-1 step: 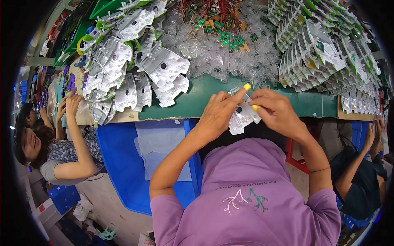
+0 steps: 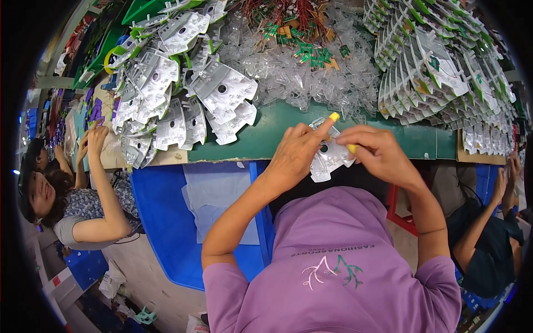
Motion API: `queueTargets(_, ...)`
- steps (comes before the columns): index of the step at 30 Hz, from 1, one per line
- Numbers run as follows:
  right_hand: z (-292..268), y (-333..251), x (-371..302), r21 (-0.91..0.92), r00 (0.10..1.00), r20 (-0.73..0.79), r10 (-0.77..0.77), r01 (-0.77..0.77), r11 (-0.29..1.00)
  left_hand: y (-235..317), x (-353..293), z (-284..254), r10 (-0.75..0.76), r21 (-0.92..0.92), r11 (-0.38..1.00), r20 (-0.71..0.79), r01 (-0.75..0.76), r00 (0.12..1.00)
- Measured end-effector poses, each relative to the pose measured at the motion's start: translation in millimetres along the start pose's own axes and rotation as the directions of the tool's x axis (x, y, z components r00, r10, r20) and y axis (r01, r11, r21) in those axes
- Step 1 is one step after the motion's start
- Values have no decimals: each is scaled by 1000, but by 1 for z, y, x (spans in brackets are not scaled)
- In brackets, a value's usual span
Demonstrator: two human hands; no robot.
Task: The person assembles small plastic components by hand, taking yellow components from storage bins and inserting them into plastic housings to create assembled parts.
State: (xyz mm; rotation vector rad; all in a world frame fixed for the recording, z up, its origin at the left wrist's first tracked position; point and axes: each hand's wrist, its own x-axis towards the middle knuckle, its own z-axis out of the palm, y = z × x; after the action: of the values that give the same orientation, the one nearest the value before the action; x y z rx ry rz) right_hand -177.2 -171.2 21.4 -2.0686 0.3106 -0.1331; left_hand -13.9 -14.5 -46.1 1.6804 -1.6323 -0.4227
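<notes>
A white plastic shell with a round dark hole is held at the table's front edge. My left hand grips it from the left, fingers closed on its upper part, a yellow cover on one fingertip. Close to the shell's right side is my right hand, its fingers curled together and slightly blurred, with another yellow fingertip cover. What those fingers hold, if anything, is hidden. Beyond both hands lies a heap of clear plastic pieces.
Similar shells are piled on the left of the green tabletop; stacked shells stand at right. Green circuit boards with red wires top the heap. A blue bin sits below left. People work at both sides.
My right hand has shifted slightly right, away from the shell's upper edge. My left hand and the shell stay nearly in place.
</notes>
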Motion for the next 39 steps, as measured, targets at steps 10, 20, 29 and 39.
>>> queueTargets(10,43,6,-17,-441,915,-193,-353,241,865,-3,-1,3,-39,-160,987,-105,21,994)
queueTargets(20,30,22,-42,-278,914,-404,-45,-76,958,-9,4,2,-1,-214,977,-83,-17,997)
queueTargets(29,31,21,-60,77,833,-551,59,-20,997,60,9,-33,35,-230,968,-284,-103,958)
queueTargets(39,-164,-41,-89,-83,318,-945,-73,-20,996,202,25,-97,240,-919,-192,-384,-344,892)
